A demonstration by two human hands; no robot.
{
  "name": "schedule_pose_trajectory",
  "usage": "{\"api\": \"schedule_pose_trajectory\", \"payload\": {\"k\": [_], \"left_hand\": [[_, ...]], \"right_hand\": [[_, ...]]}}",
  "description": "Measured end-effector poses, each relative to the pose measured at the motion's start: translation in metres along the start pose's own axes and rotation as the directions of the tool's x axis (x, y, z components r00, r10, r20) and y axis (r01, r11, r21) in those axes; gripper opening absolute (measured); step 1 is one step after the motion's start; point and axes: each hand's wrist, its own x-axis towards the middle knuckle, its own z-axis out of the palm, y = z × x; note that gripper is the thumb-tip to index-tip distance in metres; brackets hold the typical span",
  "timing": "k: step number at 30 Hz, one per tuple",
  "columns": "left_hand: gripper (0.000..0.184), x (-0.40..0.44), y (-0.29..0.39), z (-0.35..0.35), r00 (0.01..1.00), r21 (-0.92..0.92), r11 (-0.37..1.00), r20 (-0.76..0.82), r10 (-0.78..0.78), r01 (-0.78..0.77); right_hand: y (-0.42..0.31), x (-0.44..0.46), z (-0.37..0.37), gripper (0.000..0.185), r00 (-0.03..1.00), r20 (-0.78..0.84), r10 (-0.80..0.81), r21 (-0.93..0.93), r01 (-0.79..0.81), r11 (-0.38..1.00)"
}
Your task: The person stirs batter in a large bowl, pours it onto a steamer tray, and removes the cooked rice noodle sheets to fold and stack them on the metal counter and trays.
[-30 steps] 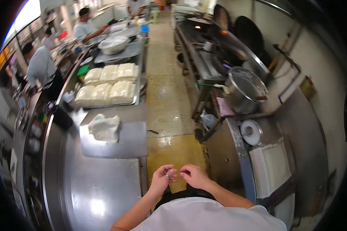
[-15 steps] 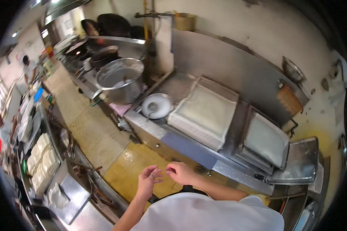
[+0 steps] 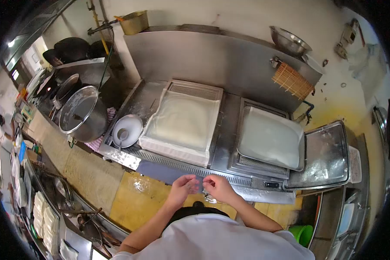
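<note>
"Hands first: what do I log from my feed?"

"Left hand (image 3: 186, 187), one: released, fingers loosely bent, nothing in it. Right hand (image 3: 217, 187), one: likewise released, fingers curled further in. Both close together, not touching, before the front edge of the steel counter (image 3: 231, 125)."

"And the nearest goods?"

"White cloth (image 3: 180, 123), one: spread over a slotted rack (image 3: 196, 89) on the counter, ahead of my hands, slightly left. White dish (image 3: 135, 125), one, ladle (image 3: 123, 133) inside: just left of the cloth. Stockpot (image 3: 93, 125), one, metal: farther left. Metal tray (image 3: 268, 161), one, bearing a smooth white layer (image 3: 271, 136): right of the cloth. Bamboo mat (image 3: 293, 81), one: hanging against the backsplash (image 3: 177, 54)."
</note>
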Motion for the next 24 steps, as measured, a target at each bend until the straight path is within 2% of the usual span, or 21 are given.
{"api": "schedule_pose_trajectory", "payload": {"k": [3,9,10,15,18,21,22,24], "left_hand": [[0.028,0.017,-0.003,0.011,0.999,0.032,0.999,0.044,-0.014,0.012],[0.026,0.039,-0.004,0.027,0.996,0.068,0.997,0.083,-0.033,0.028],[0.024,0.042,-0.001,0.03,0.996,0.079,0.996,0.078,-0.044,0.038],[0.026,0.06,0.002,0.026,0.998,0.087,0.996,0.057,-0.025,0.02],[0.027,0.069,0.015,0.015,0.999,0.056,0.998,0.033,-0.017,0.015],[0.027,0.093,0.024,-0.01,1.0,0.032,0.999,0.015,-0.003,0.003],[0.027,0.102,0.029,-0.021,1.0,0.026,1.0,0.012,0.002,-0.002],[0.027,0.124,0.047,-0.043,0.999,0.05,0.998,-0.025,0.031,-0.03]], "right_hand": [[0.016,-0.001,-0.005,0.019,1.0,-0.031,0.003,-0.036,-0.004,0.999],[0.009,0.0,-0.024,0.022,0.994,-0.1,0.05,0.055,-0.044,0.997],[0.027,0.005,-0.027,0.025,0.99,-0.129,0.053,0.037,-0.048,0.998],[0.081,0.043,-0.068,0.041,0.903,-0.429,-0.029,-0.414,-0.168,0.895],[0.116,0.063,-0.092,0.045,0.892,-0.447,0.067,-0.565,-0.34,0.752],[0.13,0.074,-0.106,0.051,0.899,-0.302,0.316,-0.685,-0.435,0.584],[0.134,0.075,-0.105,0.044,0.917,-0.348,0.194,-0.706,-0.393,0.589],[0.131,0.089,-0.114,0.037,0.887,-0.358,0.291,-0.607,-0.458,0.649]]}}
